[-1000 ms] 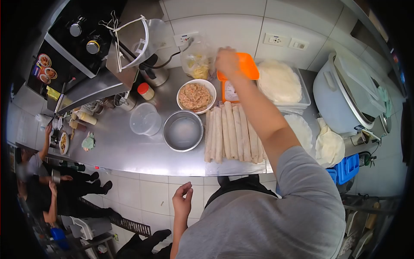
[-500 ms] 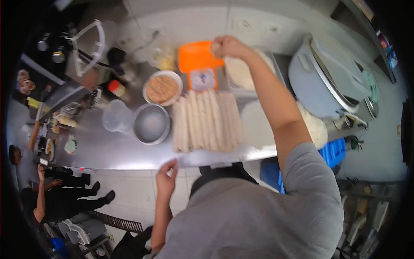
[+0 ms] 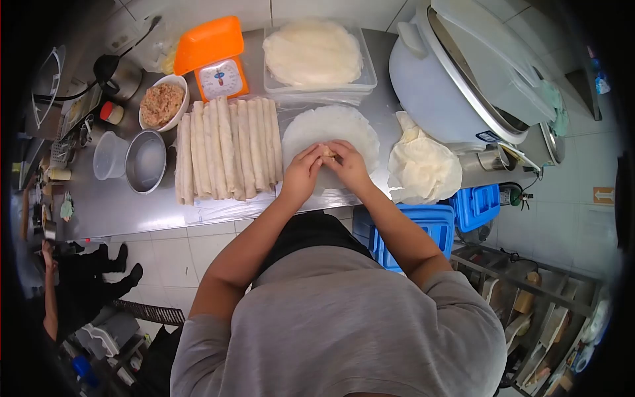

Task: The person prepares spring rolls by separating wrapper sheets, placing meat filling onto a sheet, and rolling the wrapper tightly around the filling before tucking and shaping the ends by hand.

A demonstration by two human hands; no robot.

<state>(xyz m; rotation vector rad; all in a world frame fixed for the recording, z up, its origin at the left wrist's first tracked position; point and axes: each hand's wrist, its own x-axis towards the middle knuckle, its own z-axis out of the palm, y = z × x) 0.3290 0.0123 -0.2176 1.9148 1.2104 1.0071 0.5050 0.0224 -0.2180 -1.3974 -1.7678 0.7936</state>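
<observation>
My left hand and my right hand meet over a round white wrapper sheet on the steel counter. Their fingers close together on a small pinkish lump of minced filling, partly hidden by the fingertips. To the left, a row of long pale rolls lies side by side. Behind them stands an orange kitchen scale with its orange pan tilted up. A white bowl of minced filling is farther left. More wrapper sheets are stacked in a clear plastic container beyond my hands.
A crumpled off-white cloth lies right of the sheet, in front of a large lidded pot. On the left are a metal bowl and a clear plastic tub. Blue crates sit below the counter. Another person's arm shows far left.
My right hand has come down from beside the orange scale, and my left hand has risen from the counter's front edge. Both now meet over the sheet. The view has shifted right.
</observation>
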